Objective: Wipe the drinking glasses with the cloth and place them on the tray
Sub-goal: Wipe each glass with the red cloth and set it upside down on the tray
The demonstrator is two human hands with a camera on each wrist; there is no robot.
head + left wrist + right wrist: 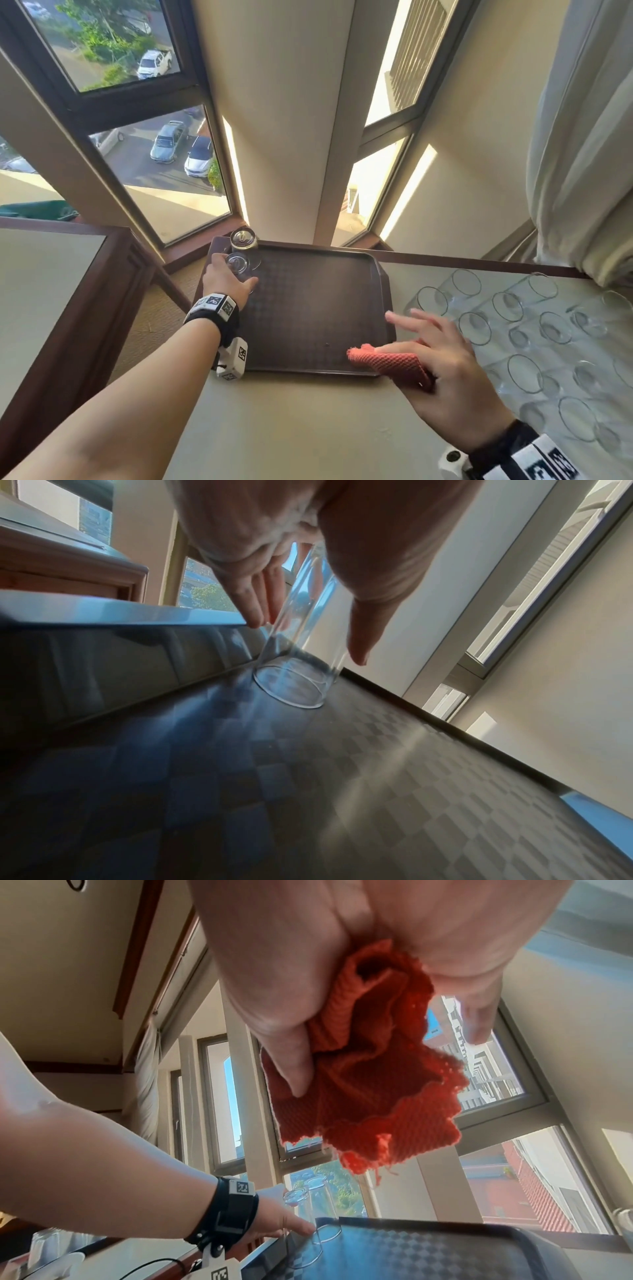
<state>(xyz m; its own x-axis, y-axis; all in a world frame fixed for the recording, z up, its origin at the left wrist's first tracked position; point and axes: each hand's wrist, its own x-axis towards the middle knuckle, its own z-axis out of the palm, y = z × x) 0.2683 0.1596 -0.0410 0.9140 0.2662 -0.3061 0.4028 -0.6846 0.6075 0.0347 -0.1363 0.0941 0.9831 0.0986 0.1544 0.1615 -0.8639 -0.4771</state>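
Note:
A dark brown tray (318, 346) lies on the pale table top. At its far left corner my left hand (228, 278) holds an upturned clear glass (238, 266) between fingers and thumb. The left wrist view shows that glass (294, 685) with its rim on the tray floor (377, 777). A second upturned glass (244, 238) stands just behind it in the corner. My right hand (421, 339) hovers over the tray's near right corner, thumb pinching a crumpled red cloth (390, 365) against the palm, fingers spread. The right wrist view shows the cloth (369, 1096) hanging from that hand.
Several more clear glasses (513, 325) stand upturned on the table right of the tray. A dark wooden side table (51, 291) stands to the left across a gap. Windows and a wall column rise behind the tray, and a pale curtain (582, 171) hangs at the right.

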